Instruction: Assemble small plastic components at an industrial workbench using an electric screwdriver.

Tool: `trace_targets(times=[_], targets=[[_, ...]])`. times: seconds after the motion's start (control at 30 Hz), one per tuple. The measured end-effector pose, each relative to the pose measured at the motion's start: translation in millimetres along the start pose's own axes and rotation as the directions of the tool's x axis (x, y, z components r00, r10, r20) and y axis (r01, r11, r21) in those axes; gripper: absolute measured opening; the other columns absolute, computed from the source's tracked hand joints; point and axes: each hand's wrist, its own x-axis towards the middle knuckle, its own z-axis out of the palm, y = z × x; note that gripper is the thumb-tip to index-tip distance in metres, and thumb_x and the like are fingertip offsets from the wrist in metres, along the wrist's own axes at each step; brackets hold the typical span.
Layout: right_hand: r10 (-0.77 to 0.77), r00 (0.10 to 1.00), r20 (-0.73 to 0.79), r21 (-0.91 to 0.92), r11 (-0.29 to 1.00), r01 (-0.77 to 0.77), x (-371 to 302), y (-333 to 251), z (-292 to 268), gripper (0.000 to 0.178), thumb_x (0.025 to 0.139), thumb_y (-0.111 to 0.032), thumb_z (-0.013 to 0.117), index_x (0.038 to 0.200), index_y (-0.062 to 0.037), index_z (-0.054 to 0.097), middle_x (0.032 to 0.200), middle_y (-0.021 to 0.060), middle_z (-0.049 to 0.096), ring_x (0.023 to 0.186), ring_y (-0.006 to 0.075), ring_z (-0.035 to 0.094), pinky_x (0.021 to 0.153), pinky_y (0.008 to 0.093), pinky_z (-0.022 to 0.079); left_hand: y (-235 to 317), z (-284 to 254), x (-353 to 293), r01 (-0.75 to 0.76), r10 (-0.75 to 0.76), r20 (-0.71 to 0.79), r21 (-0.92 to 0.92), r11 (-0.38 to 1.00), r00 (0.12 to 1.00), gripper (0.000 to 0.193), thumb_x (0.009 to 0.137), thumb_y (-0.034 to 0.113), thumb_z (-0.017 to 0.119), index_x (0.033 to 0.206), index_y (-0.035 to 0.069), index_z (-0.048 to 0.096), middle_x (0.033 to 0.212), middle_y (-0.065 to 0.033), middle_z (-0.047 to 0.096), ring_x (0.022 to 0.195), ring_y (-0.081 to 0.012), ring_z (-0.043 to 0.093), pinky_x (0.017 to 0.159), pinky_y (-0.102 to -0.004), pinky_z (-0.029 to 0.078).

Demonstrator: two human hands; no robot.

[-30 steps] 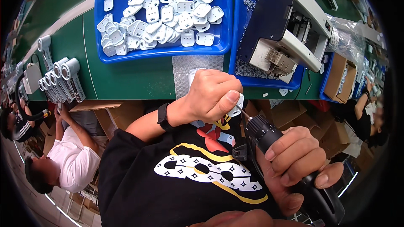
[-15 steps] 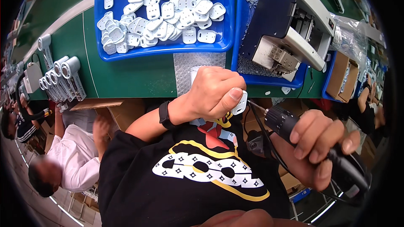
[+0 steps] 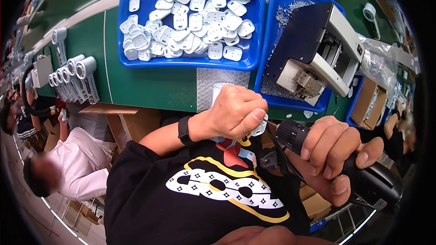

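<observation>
My left hand (image 3: 236, 111) is closed around a white device (image 3: 218, 91), most of it hidden by the fingers. At its near end, beside my thumb, sits a small white plate (image 3: 260, 128). In my right hand (image 3: 338, 154) is a black electric screwdriver (image 3: 293, 135), fingers wrapped round its body. Its thin bit points left at the plate, its tip close to my left thumb; whether it touches the plate I cannot tell. Bubble wrap (image 3: 204, 88) lies on the table behind my left hand.
A blue tray (image 3: 190, 65) holds many white plates. Right of it, another blue tray (image 3: 258, 79) holds loose screws and a screw-feeding machine (image 3: 313, 47). White round-headed devices (image 3: 85, 70) stand at left. A cardboard box (image 3: 369, 104) is at right. A person in white (image 3: 81, 163) sits at left.
The screwdriver has moved left, its bit now nearer the white plate. My left hand still grips the white device. The table and trays sit slightly lower and further right in view.
</observation>
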Motion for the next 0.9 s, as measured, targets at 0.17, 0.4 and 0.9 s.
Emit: trace_targets(times=[0.17, 0.4, 0.9], targets=[[-0.022, 0.995, -0.097, 0.033, 0.999, 0.025, -4.7, 4.1, 12.5, 0.032, 0.084, -0.012, 0.063, 0.109, -0.0089, 0.044, 0.072, 0.0017, 0.053, 0.055, 0.0111, 0.053, 0.058, 0.0287, 0.049, 1.5, -1.7, -3.7, 0.018, -0.019, -0.031, -0.018, 1.0, 0.999, 0.032, 0.096, 0.024, 0.047, 0.07, 0.006, 0.053, 0.059, -0.0101, 0.052, 0.053, -0.0333, 0.055, 0.049, -0.043, 0.042], [0.023, 0.962, -0.274, 0.099, 0.995, 0.005, -2.6, 14.5, 39.5, 0.037, 0.083, -0.009, 0.066, 0.109, -0.0103, 0.039, 0.069, 0.0044, 0.052, 0.053, 0.0144, 0.054, 0.054, 0.0318, 0.05, 30.2, -59.7, -5.4, 0.022, -0.036, 0.063, 0.218, 0.976, 0.997, 0.031, 0.095, 0.024, 0.053, 0.069, 0.007, 0.054, 0.06, -0.0102, 0.054, 0.055, -0.0326, 0.057, 0.049, -0.0427, 0.043], [0.379, 0.889, -0.258, -0.965, -0.06, -0.254, 34.7, 176.0, 52.3, 0.042, 0.08, -0.018, 0.076, 0.112, -0.0029, 0.053, 0.088, 0.0281, 0.069, 0.088, 0.0465, 0.067, 0.076, 0.0535, 0.053, -108.6, -333.6, 118.0, 0.009, 0.381, -0.032, 0.998, 0.061, 0.924, 0.042, 0.094, 0.038, 0.063, 0.126, 0.011, 0.06, 0.12, -0.0153, 0.061, 0.113, -0.0341, 0.057, 0.097, -0.0476, 0.043]])
